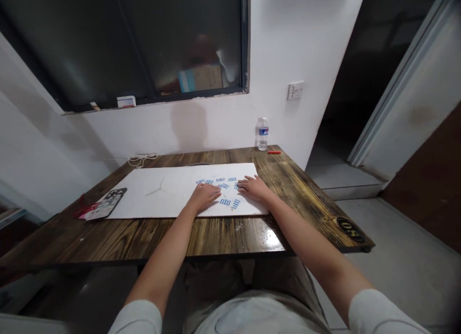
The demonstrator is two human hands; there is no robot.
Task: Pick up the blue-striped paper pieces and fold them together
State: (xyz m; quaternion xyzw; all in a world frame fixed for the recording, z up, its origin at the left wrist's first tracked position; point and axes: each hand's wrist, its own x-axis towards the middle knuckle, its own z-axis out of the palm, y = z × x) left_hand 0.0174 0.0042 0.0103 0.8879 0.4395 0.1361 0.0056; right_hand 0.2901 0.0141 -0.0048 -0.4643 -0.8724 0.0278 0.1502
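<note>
Several small blue-and-white printed cards, such as one (225,202) and another (231,179), lie scattered on a large white board (169,194). My left hand (203,197) rests flat on the board among the cards, its fingertips close to one card. My right hand (254,189) lies palm down with the fingers slightly spread, and its fingertips touch or nearly touch a card (236,185). Neither hand lifts anything. Faint thin lines (156,188) mark the left part of the board.
The board lies on a dark wooden table (144,238). A phone in a patterned case (106,204) with a red tassel sits at its left. A white cord (143,159), a water bottle (262,133) and a red stick (274,152) lie along the far side, before a white wall.
</note>
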